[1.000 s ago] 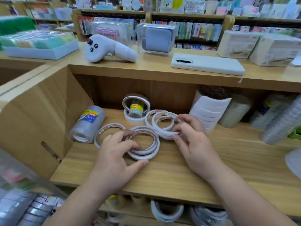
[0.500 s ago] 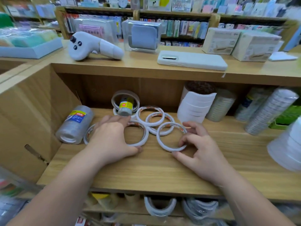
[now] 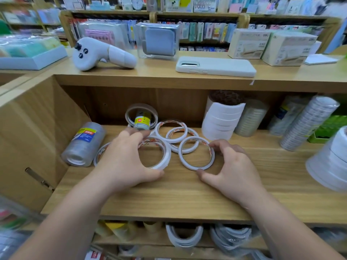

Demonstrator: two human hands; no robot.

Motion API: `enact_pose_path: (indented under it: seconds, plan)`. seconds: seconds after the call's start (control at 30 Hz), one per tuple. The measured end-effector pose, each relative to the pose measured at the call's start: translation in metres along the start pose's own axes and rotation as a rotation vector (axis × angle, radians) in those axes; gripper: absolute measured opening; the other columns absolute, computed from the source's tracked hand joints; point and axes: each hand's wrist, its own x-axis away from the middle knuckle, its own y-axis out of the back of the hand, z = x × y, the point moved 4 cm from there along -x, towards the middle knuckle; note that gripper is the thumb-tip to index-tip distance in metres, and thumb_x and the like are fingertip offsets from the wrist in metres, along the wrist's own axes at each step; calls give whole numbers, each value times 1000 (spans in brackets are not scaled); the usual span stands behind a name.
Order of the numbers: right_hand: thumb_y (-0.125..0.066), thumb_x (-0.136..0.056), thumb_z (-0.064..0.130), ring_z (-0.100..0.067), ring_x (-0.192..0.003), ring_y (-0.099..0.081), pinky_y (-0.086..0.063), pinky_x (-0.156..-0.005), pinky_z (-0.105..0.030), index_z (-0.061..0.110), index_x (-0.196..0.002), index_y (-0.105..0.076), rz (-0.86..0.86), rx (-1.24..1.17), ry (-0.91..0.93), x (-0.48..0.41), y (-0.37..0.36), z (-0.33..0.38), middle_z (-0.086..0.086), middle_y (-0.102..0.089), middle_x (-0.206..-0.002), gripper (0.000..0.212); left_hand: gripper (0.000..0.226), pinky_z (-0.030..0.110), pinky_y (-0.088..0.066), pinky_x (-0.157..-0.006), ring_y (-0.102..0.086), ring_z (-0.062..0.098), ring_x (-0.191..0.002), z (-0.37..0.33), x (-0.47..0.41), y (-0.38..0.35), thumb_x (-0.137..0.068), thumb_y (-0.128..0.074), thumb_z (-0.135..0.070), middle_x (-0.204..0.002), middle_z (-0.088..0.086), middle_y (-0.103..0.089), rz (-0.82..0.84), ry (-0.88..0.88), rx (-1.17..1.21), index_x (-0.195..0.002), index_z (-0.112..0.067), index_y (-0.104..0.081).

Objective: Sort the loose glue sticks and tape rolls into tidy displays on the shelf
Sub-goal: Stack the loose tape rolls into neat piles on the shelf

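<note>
Several thin white tape rolls lie flat on the wooden shelf (image 3: pixel 187 196). My left hand (image 3: pixel 122 160) grips one roll (image 3: pixel 165 156), thumb at its front edge and fingers over its far side. My right hand (image 3: pixel 231 166) pinches another roll (image 3: pixel 187 164) between thumb at the front and fingers at its right rim. Two more rolls (image 3: pixel 180 139) lie overlapped just behind. A further roll (image 3: pixel 99 152) peeks out left of my left hand. At the back, a small glue bottle (image 3: pixel 142 121) with a yellow label stands inside an upright roll (image 3: pixel 131 112).
A wrapped tube of clear tape (image 3: pixel 82 145) lies on its side at the left wall. Stacks of white tape (image 3: pixel 219 121) and clear tape (image 3: pixel 308 122) stand at the right. A controller (image 3: pixel 97 53) and phone (image 3: pixel 216 66) rest on the top shelf.
The rolls have been spread apart. My right hand drew one roll forward and to the right; my left hand shifted onto the roll at the left. The camera view moved slightly.
</note>
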Motion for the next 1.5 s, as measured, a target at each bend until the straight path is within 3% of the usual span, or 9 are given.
enact_pose_path:
  seconds: [0.17, 0.33, 0.43, 0.57, 0.7, 0.8, 1.0, 1.33, 1.5]
  plan:
    - [-74, -52, 81, -13, -134, -41, -30, -113, -35, 43, -145, -30, 73, 30, -26, -12, -2, 9, 15, -49, -141, 109, 118, 25, -43, -100, -48, 1, -115, 2, 23, -8, -39, -72, -76, -114, -20, -41, -74, -73, 83, -144, -28, -49]
    - [-82, -52, 69, -11, -126, -48, -38, -109, -32, 43, -141, -33, 39, -74, 19, -9, 1, 6, 15, -56, -129, 105, 119, 13, -34, -98, -45, -4, -117, -8, 29, -22, -39, -72, -77, -120, -19, -42, -75, -55, 127, -145, -29, -48]
    - [-86, -52, 65, -6, -125, -47, -39, -109, -29, 44, -148, -24, 165, -132, 39, 6, 22, -16, 19, -53, -127, 116, 115, -1, -28, -97, -43, -14, -120, -27, 31, -30, -41, -75, -72, -128, -23, -45, -77, -85, 204, -143, -26, -51]
    - [-83, -50, 70, 4, -127, -39, -38, -110, -27, 52, -151, -9, 348, -99, 89, 28, 46, -52, 29, -50, -132, 127, 116, 21, -36, -112, -41, -7, -130, -68, 28, -54, -41, -75, -75, -138, -25, -46, -6, -127, 229, -145, -33, -47]
    - [-84, -46, 74, 5, -131, -29, -26, -110, -16, 44, -156, -5, 402, -30, 126, 42, 65, -79, 33, -43, -138, 139, 121, 23, -35, -114, -39, -7, -133, -121, 22, -79, -42, -76, -79, -141, -24, -44, 96, -218, 224, -149, -33, -42]
    - [-87, -52, 67, 4, -126, -33, -23, -107, -10, 37, -157, -18, 330, -40, 79, 48, 78, -102, 32, -46, -130, 129, 123, 25, -36, -114, -40, -3, -133, -146, 11, -96, -45, -77, -80, -142, -18, -44, 142, -262, 152, -151, -30, -39]
    - [-87, -58, 61, 0, -114, -40, -34, -98, -16, 43, -153, -28, 209, -106, 75, 57, 80, -116, 35, -59, -115, 113, 129, 29, -32, -117, -37, 7, -138, -166, 2, -110, -42, -70, -83, -152, -10, -41, 180, -280, -50, -154, -29, -36]
    - [-76, -58, 75, -5, -124, -36, -35, -106, -25, 43, -155, -22, 265, -84, 129, 57, 75, -109, 31, -58, -130, 115, 122, 12, -27, -102, -42, 7, -130, -172, 19, -108, -51, -87, -66, -141, -8, -49, 102, -256, -137, -154, -23, -37]
    - [-58, -46, 90, -10, -131, -38, -38, -111, -33, 44, -155, -20, 299, -83, 156, 51, 68, -94, 24, -54, -138, 123, 139, 28, -31, -116, -37, 10, -138, -152, 28, -101, -42, -80, -81, -148, -7, -41, 56, -158, -75, -157, -22, -30]
